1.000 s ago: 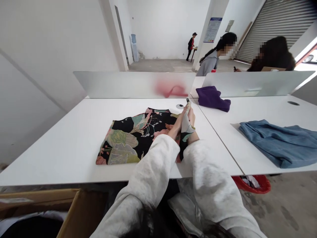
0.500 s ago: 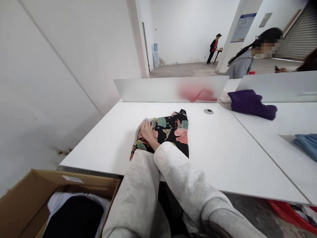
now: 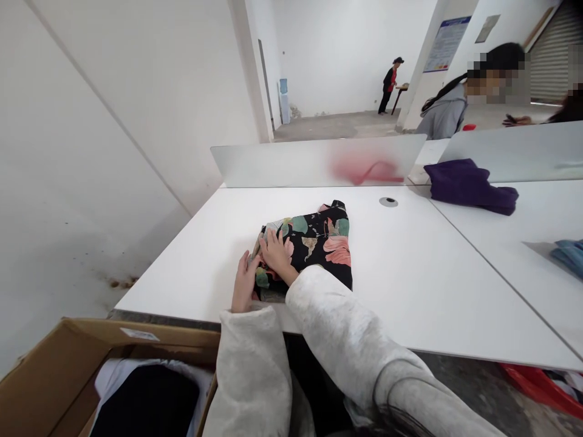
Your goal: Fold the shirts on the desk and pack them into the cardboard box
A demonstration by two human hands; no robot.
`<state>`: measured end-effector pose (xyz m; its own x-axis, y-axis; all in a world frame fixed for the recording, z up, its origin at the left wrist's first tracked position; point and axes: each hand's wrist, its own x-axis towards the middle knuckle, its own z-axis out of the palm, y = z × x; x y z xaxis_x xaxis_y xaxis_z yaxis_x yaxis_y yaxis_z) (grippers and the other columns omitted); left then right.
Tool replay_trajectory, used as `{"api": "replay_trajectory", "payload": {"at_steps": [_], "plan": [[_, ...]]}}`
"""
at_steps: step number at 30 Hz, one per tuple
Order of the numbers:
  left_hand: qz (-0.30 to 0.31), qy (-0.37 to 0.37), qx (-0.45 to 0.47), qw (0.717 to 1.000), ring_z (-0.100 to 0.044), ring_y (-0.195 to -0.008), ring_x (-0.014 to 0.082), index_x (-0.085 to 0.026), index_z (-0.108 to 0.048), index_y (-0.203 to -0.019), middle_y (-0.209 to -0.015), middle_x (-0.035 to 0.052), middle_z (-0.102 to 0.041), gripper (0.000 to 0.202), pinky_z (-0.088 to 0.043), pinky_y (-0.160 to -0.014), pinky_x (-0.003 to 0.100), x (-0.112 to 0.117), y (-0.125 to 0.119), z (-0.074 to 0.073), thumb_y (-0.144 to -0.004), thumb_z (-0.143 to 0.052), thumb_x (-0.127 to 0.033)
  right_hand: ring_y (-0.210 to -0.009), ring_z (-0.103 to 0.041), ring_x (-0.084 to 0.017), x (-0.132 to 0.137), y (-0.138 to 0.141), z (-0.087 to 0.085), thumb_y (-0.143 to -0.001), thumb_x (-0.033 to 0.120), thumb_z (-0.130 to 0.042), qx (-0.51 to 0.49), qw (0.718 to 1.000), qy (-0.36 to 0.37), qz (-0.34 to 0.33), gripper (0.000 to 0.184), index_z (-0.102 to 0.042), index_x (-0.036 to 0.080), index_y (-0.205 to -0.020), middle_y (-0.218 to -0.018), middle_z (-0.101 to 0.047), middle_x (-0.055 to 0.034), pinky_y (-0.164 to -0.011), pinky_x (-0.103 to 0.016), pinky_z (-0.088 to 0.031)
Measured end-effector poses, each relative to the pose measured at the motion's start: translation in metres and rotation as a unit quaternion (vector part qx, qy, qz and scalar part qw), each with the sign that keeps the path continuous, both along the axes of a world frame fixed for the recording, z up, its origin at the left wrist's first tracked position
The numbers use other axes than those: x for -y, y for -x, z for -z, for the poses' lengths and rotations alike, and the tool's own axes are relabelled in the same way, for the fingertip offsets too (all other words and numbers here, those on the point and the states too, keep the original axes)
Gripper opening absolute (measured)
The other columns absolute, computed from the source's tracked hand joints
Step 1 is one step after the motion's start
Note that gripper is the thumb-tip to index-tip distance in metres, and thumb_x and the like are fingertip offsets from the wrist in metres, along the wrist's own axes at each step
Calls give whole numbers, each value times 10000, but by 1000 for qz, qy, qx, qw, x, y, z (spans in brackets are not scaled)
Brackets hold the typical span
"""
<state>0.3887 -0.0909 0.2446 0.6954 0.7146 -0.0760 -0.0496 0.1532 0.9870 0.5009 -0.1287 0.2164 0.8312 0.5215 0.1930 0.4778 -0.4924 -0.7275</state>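
Since our left hand (image 3: 245, 283) has now come in beside the right hand (image 3: 276, 255), both are at the folded black floral garment (image 3: 319, 243). The right lies on top, fingers lightly curled, gripping nothing; the left stands open against the garment's near-left edge. Nearer us than the left hand, a cardboard box (image 3: 45, 376) bears a white label (image 3: 139, 334), unreadable. Purple cloth (image 3: 471, 187) lies well ahead, rightward.

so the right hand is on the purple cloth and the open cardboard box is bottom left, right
No: the right hand rests on the black floral garment; the purple cloth lies off to the right on the next table, as the head view shows. The open cardboard box is bottom left, as you said.
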Motion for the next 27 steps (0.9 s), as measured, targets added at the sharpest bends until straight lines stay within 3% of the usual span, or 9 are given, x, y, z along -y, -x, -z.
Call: {"api": "replay_trajectory", "payload": {"at_steps": [2, 6, 9, 11, 13, 16, 22, 24, 27], "plan": [[12, -151, -70, 986, -502, -1212, 274, -177, -576, -1159, -1250, 113, -585, 542, -389, -1036, 390, 1, 20, 4, -696, -706, -424, -1432, -166, -292, 0, 2, -5, -970, 396, -285, -3, 998, -56, -16, 577, -291, 129, -1482, -1514, -327, -111, -1137, -569, -58], [42, -392, -219, 892, -585, -1019, 268, -185, -598, -1036, -1111, 119, -588, 426, -448, -924, 412, 4, 43, 5, -757, -569, -506, -1391, -299, -186, 16, -2, -49, -956, 332, -288, -21, 967, -252, 4, 534, -331, 177, -1465, -1492, -375, -80, -1151, -415, -219], [33, -418, -300, 857, -612, -833, 245, -202, -574, -899, -940, 89, -610, 285, -472, -805, 384, 3, 47, 4, -783, -510, -453, -1349, -373, -159, 60, -1, -100, -936, 290, -350, 32, 948, -315, -44, 476, -436, 230, -1400, -1417, -482, -35, -1124, -353, -298], [30, -404, -330, 853, -617, -790, 240, -223, -533, -825, -836, 62, -630, 215, -462, -762, 356, 2, 49, 3, -796, -482, -430, -1286, -458, -158, 105, 6, -126, -937, 286, -384, 65, 951, -282, -111, 429, -490, 252, -1351, -1358, -541, -24, -1079, -341, -368], [26, -373, -347, 860, -625, -780, 241, -241, -499, -784, -760, 40, -646, 200, -447, -730, 333, 1, 52, 2, -809, -463, -436, -1206, -535, -159, 153, 17, -136, -945, 292, -403, 85, 958, -210, -175, 386, -529, 250, -1307, -1296, -590, -31, -1046, -350, -408], [-1, -344, -368, 864, -628, -757, 245, -252, -482, -772, -727, 32, -660, 190, -428, -678, 314, 1, 58, 2, -804, -462, -437, -1168, -570, -164, 212, 35, -109, -948, 293, -416, 76, 969, -86, -221, 396, -501, 241, -1332, -1258, -619, -49, -1014, -369, -450], [2, -371, -372, 851, -620, -703, 242, -248, -479, -780, -709, 32, -640, 170, -434, -635, 312, 5, 69, 4, -784, -477, -418, -1389, -312, -262, 256, 54, -3, -890, 385, -513, 80, 996, 46, -16, 569, -398, 252, -1431, -1518, -308, -126, -1073, -453, -388], [-14, -406, -384, 829, -615, -709, 250, -242, -474, -749, -718, 48, -627, 245, -439, -628, 326, 7, 70, 3, -807, -452, -479, -1381, -325, -275, 255, 58, 11, -866, 370, -543, 78, 996, 51, 4, 660, -311, 272, -1476, -1535, -263, -126, -1061, -462, -399], [-41, -447, -411, 793, -611, -726, 258, -238, -463, -710, -729, 66, -620, 283, -430, -613, 331, 14, 68, -1, -843, -421, -484, -1328, -405, -273, 250, 58, 10, -834, 252, -530, 89, 995, 39, 14, 728, -242, 298, -1500, -1502, -319, -110, -1037, -460, -427]]}}
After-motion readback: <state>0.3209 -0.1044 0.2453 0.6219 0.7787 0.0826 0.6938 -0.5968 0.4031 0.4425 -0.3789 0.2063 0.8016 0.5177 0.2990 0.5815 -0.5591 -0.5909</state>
